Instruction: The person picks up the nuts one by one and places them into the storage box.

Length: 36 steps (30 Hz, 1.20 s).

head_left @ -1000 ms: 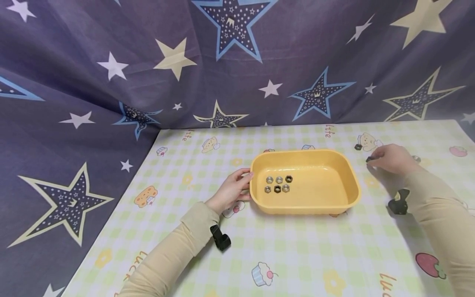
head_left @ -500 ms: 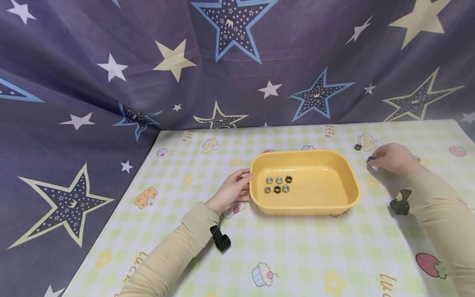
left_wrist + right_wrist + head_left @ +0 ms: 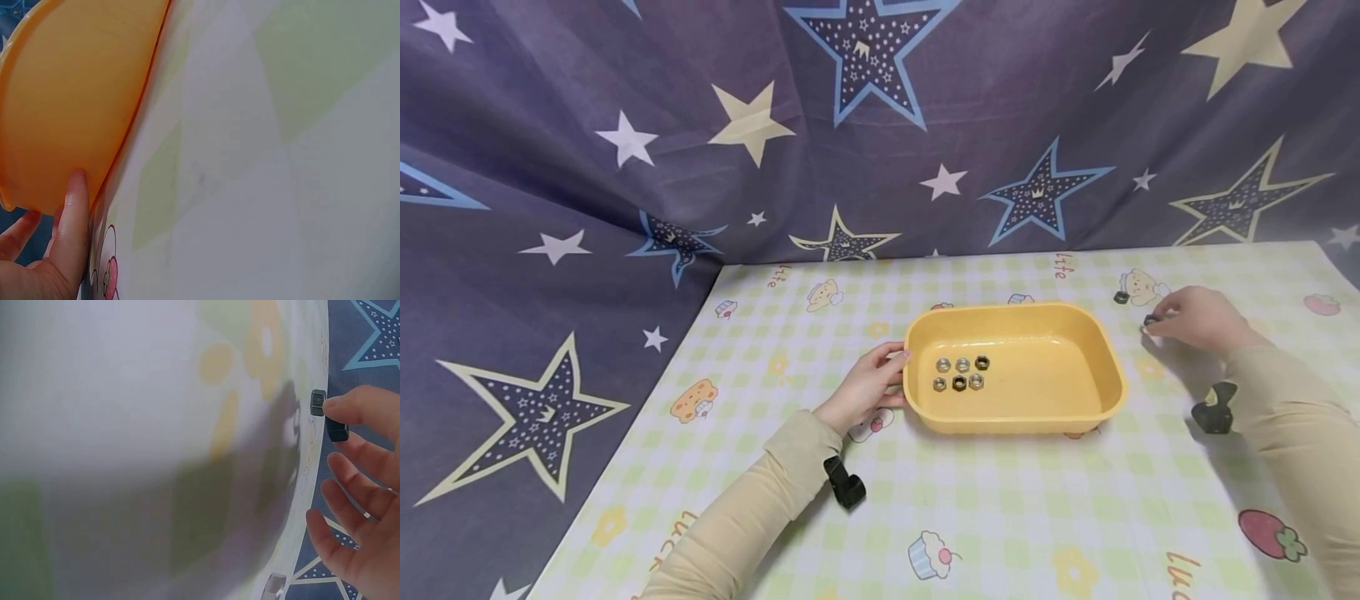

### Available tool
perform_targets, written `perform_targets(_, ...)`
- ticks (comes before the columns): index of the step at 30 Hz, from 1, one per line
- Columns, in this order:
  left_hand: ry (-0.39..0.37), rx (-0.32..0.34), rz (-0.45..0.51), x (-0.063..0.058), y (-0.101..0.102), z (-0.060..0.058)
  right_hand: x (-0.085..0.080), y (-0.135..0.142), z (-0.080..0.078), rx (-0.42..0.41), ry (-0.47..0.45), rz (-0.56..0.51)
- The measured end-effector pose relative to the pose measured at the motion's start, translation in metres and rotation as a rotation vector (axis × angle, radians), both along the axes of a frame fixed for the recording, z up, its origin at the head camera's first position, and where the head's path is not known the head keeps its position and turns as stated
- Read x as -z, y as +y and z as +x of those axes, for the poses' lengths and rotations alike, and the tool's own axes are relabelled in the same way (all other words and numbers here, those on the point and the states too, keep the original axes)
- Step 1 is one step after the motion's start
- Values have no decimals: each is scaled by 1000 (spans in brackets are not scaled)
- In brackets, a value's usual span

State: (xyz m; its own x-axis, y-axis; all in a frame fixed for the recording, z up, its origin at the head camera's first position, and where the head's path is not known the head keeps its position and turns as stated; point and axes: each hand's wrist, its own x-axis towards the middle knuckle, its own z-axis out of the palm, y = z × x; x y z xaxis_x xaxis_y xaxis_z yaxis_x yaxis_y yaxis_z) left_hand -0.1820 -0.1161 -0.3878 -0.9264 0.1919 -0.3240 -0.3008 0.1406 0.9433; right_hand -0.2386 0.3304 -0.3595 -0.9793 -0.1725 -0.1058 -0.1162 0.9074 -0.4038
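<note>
A yellow plastic tray stands on the table. Two short rows of hex nuts, silver and dark, lie in its left half. At the tray's left end rests my left hand; its extended fingers touch the outer wall, also visible in the left wrist view on the orange-looking wall. To the right of the tray, my right hand pinches a dark hex nut between thumb and index finger. Its remaining fingers are spread and loosely bent. Another dark nut lies just beyond the fingertips.
A silver nut shows at the bottom of the right wrist view. A checked, cartoon-printed cloth covers the table. Behind and to the left hangs a dark curtain with stars.
My right hand has shifted slightly up and to the right with the pinched nut. It now covers the silver nut seen behind it before. My left hand and the tray look the same.
</note>
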Motion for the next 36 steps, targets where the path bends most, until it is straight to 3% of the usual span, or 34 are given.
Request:
perform_targets(11, 11, -4, 15, 1, 0, 1, -5, -2, 1, -6, 6, 4)
perform_targets(22, 13, -2, 20, 2, 0, 2, -12, -5, 3, -60, 98, 15)
perform_targets(29, 12, 2, 18, 2, 0, 2, -18, -7, 4, -52, 92, -10)
perform_targets(34, 10, 18, 0, 0, -1, 1, -24, -7, 3, -50, 102, -6)
perform_targets(36, 5, 32, -3, -8, 0, 4, -26, -8, 2, -46, 107, -8)
